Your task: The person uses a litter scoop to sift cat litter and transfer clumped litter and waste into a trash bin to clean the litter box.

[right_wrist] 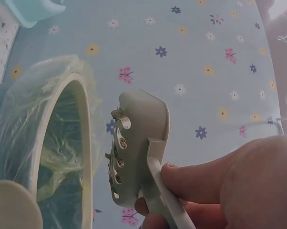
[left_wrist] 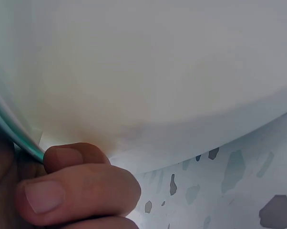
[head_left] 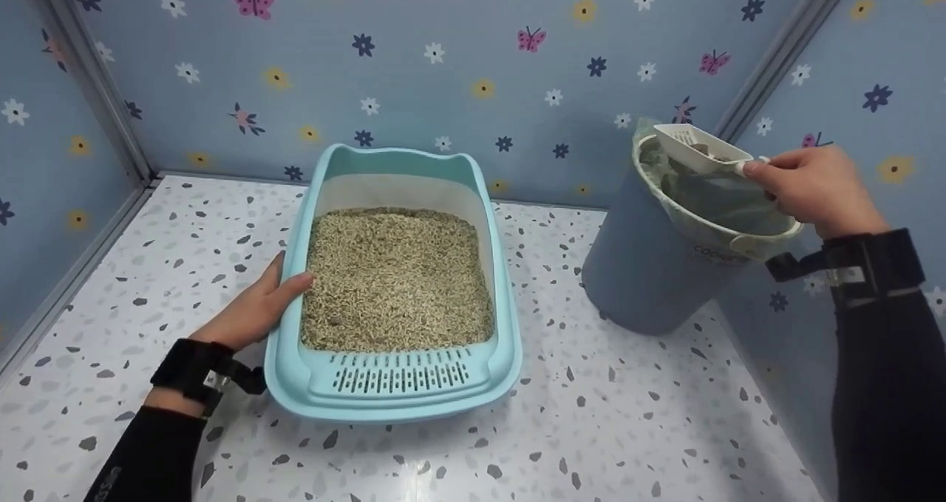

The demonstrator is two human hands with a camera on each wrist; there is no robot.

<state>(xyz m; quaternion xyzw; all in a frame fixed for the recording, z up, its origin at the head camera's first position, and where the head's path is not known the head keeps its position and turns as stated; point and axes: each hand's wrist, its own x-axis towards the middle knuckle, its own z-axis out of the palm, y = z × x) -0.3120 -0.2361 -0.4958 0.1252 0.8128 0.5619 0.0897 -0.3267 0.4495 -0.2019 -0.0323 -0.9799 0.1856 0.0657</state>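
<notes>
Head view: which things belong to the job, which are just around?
Likely job:
white slotted plastic scoop, in right hand
pale-blue plastic tray, held by left hand
beige granular litter
blue-grey round bin

Just around:
blue flowered panels
white speckled surface

Litter tray (head_left: 399, 404) left of bin (head_left: 650, 265)

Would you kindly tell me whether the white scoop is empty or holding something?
Not empty: brownish lumps lie in the white scoop in the head view, and bits poke through its slots in the right wrist view.
</notes>
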